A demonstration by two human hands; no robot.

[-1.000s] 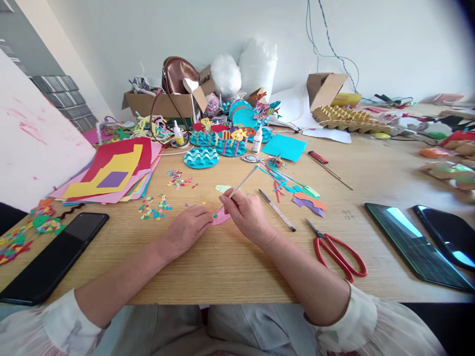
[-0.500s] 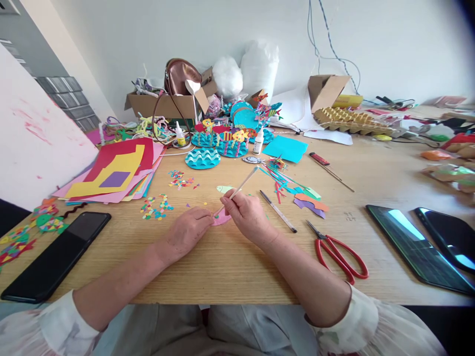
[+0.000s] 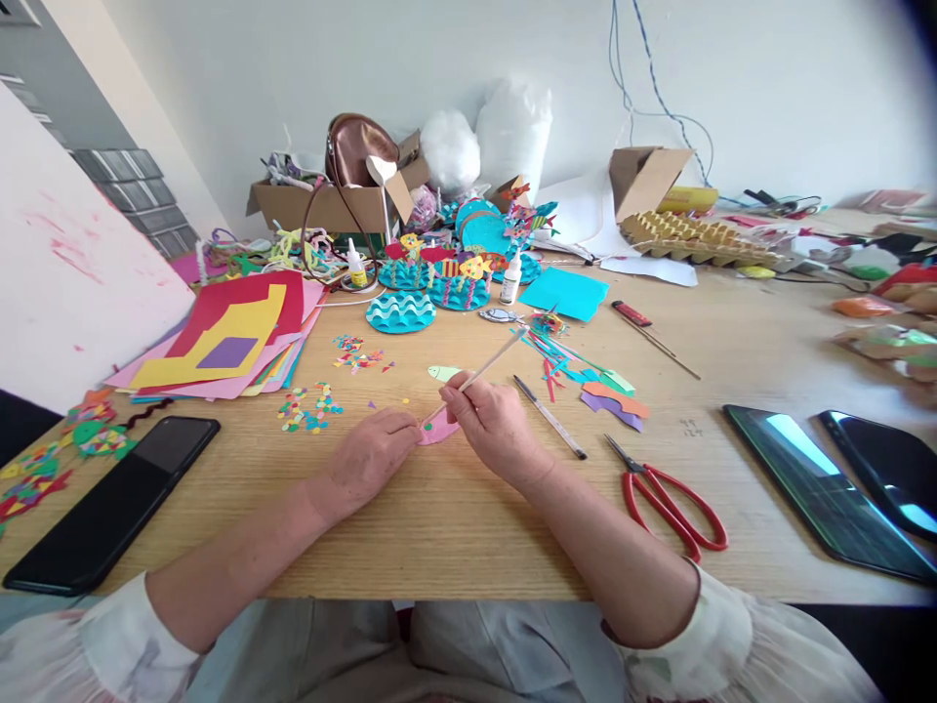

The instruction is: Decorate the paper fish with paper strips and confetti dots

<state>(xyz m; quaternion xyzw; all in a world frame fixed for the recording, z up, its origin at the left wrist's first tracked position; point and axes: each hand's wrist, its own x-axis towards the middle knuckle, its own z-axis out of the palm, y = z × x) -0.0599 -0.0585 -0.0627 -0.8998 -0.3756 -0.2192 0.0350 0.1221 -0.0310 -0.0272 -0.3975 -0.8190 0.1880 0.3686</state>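
My right hand (image 3: 494, 425) is closed in a pinch around a thin wooden stick (image 3: 487, 366), whose lower tip touches a small pink paper shape (image 3: 439, 431) lying on the wooden table (image 3: 468, 517). My left hand (image 3: 370, 454) rests beside it, fingers curled, fingertips pressing the left edge of the pink shape. A small pale green paper fish (image 3: 441, 373) lies just beyond my hands. Coloured paper dots (image 3: 307, 408) are scattered to the left.
Red scissors (image 3: 670, 498) and a thin pen (image 3: 549, 416) lie right of my hands. A black phone (image 3: 109, 508) sits at the left, two dark tablets (image 3: 824, 488) at the right. Stacked coloured paper (image 3: 226, 337), glue bottles (image 3: 510, 277), teal wave crafts (image 3: 399, 311) and cardboard boxes (image 3: 329, 205) fill the back.
The stick has tilted slightly, its far end swinging to the right. My hands stay in nearly the same place on the pink shape.
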